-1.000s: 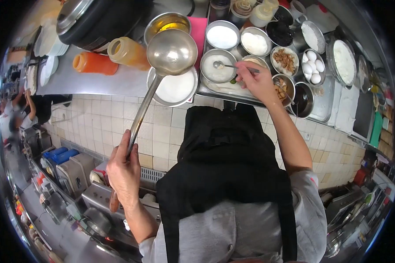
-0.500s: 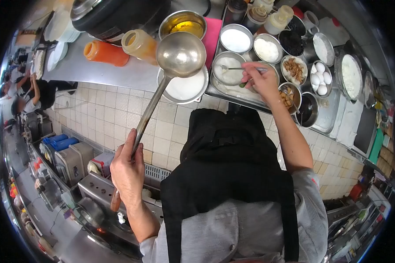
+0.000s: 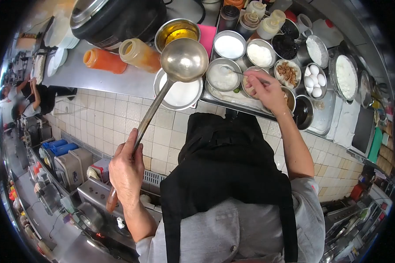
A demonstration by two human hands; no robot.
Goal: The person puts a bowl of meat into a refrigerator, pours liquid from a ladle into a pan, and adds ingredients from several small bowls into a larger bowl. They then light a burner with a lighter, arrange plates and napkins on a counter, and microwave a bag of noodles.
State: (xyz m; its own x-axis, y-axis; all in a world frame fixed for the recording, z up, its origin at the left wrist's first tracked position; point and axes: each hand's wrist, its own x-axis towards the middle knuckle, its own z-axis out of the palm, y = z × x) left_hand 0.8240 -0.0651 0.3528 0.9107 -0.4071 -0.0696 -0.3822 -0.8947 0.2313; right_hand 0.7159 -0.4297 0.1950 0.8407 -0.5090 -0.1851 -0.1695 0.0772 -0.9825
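Note:
My left hand (image 3: pixel 128 168) is wrapped round the handle of a large metal ladle (image 3: pixel 184 60). The ladle's bowl hangs over the counter edge, between a steel bowl of yellow liquid (image 3: pixel 180 34) and a tub of white contents (image 3: pixel 178 93). My right hand (image 3: pixel 264 91) pinches the handle of a small spoon (image 3: pixel 233 70), whose tip rests in a bowl of white powder (image 3: pixel 223 75). Close to that hand are a bowl of brown shreds (image 3: pixel 287 72) and a partly covered bowl. A small green item (image 3: pixel 236 90) lies beside the powder bowl.
Orange (image 3: pixel 104 60) and yellowish (image 3: pixel 139 55) bottles lie near a black cooker (image 3: pixel 118 22). Sauce bottles, a bowl of eggs (image 3: pixel 314 80) and a dark-liquid pot (image 3: pixel 303 112) stand at the right. Two people (image 3: pixel 27 98) are at far left; a stove (image 3: pixel 96 193) is at lower left.
My right hand has shifted slightly right and down, and the spoon's tip has moved within the powder bowl. The view has shifted a little. My left hand still holds the ladle.

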